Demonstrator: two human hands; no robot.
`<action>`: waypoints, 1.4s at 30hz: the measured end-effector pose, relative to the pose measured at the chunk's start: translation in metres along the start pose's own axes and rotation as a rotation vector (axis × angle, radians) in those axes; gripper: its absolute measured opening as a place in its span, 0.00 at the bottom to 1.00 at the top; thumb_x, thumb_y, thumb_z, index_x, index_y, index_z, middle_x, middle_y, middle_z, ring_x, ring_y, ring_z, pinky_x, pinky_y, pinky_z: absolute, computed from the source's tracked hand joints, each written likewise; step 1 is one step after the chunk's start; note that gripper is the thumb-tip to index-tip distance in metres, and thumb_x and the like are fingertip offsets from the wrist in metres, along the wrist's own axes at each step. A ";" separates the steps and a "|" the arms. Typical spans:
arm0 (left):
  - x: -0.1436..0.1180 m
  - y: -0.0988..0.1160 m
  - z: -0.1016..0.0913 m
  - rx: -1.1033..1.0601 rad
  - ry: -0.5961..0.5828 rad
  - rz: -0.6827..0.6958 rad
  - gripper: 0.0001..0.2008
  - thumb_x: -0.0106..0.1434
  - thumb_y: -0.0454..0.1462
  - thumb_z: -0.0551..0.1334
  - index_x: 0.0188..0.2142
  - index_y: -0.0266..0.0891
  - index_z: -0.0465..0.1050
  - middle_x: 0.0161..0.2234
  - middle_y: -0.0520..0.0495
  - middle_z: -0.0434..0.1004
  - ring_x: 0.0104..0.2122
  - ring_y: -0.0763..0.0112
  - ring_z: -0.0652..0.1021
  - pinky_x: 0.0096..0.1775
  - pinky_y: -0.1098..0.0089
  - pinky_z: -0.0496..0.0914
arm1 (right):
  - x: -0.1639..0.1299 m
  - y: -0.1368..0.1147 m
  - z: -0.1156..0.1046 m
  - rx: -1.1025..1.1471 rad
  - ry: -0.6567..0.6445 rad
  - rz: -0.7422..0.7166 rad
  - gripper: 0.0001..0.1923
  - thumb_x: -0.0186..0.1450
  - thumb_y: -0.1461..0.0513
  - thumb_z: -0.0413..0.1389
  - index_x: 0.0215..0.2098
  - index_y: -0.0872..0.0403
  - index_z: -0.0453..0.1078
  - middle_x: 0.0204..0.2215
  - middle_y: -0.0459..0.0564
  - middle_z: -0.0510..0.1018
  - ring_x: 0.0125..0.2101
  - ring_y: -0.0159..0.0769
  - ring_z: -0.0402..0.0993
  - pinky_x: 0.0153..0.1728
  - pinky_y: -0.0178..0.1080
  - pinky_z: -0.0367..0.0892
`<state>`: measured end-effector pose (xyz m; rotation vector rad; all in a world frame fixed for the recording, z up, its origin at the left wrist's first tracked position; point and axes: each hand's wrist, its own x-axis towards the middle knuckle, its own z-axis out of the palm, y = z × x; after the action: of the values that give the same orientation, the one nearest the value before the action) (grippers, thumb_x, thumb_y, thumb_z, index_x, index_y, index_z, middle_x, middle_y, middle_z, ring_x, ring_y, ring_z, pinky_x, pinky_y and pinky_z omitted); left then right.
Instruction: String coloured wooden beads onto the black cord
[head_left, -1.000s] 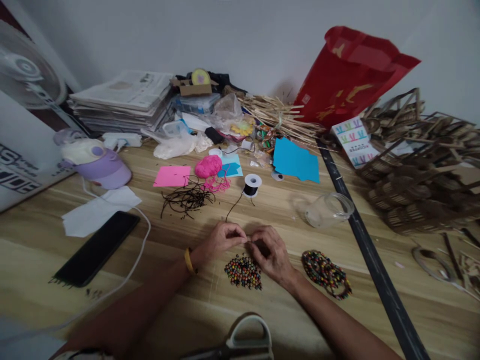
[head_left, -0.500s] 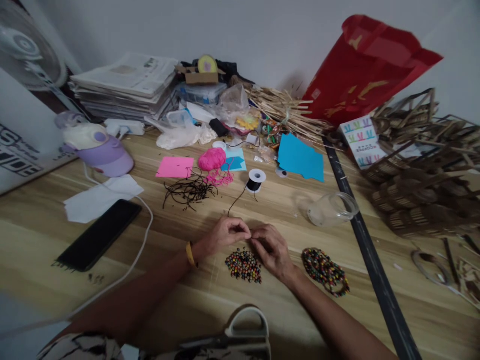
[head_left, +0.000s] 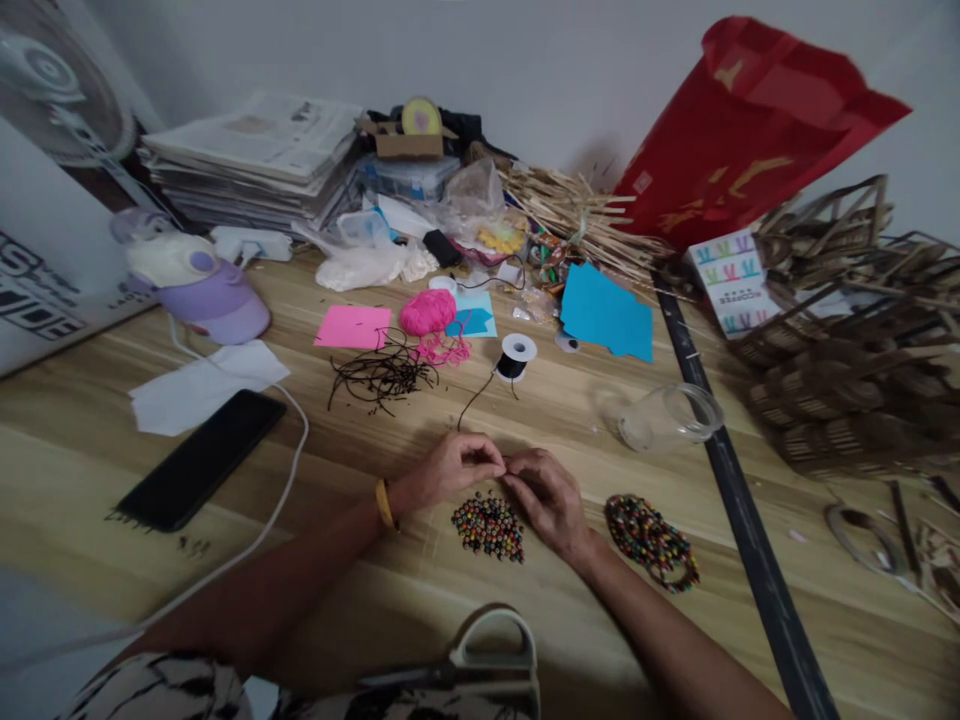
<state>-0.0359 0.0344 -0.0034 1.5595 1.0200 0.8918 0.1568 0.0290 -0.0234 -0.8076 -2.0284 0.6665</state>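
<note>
White box, "COFFEE" | left hand, right hand: pinched on dark cord | beads nearby

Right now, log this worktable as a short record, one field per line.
Surface: wood-grain table
Left hand: thumb and forefinger pinched, yellow wristband at the wrist
Right hand: fingertips meeting the left's
Between the fingertips: too small to tell
Loose beads: multicoloured, spread just on the near side of the hands
Bead strands: heaped right of the right hand
Black cord spool: beyond the hands, cord trailing off
Pink yarn ball: farther back, beside pink paper
Scissors: at the near edge of view
</note>
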 end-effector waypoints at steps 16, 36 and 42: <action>0.003 0.004 -0.021 0.194 -0.307 -0.022 0.04 0.53 0.32 0.64 0.28 0.32 0.76 0.24 0.49 0.76 0.22 0.78 0.70 0.27 0.77 0.64 | 0.004 -0.002 -0.004 0.126 0.091 0.189 0.04 0.65 0.61 0.56 0.32 0.53 0.70 0.28 0.49 0.74 0.30 0.35 0.70 0.32 0.38 0.66; -0.002 0.013 -0.029 0.533 -0.557 0.019 0.05 0.49 0.27 0.64 0.24 0.36 0.77 0.21 0.52 0.73 0.22 0.77 0.70 0.26 0.78 0.61 | 0.001 0.003 -0.001 0.282 0.186 0.340 0.06 0.63 0.58 0.57 0.32 0.53 0.67 0.25 0.45 0.71 0.26 0.33 0.69 0.28 0.35 0.67; -0.003 0.010 -0.030 0.509 -0.543 0.032 0.04 0.50 0.28 0.64 0.24 0.36 0.77 0.21 0.52 0.72 0.22 0.77 0.70 0.26 0.78 0.60 | 0.002 0.003 -0.002 0.250 0.141 0.308 0.08 0.64 0.58 0.56 0.31 0.54 0.69 0.26 0.47 0.73 0.27 0.33 0.70 0.29 0.35 0.67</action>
<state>-0.0623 0.0410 0.0120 2.0934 0.8535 0.1902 0.1581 0.0327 -0.0237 -0.9956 -1.6685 0.9861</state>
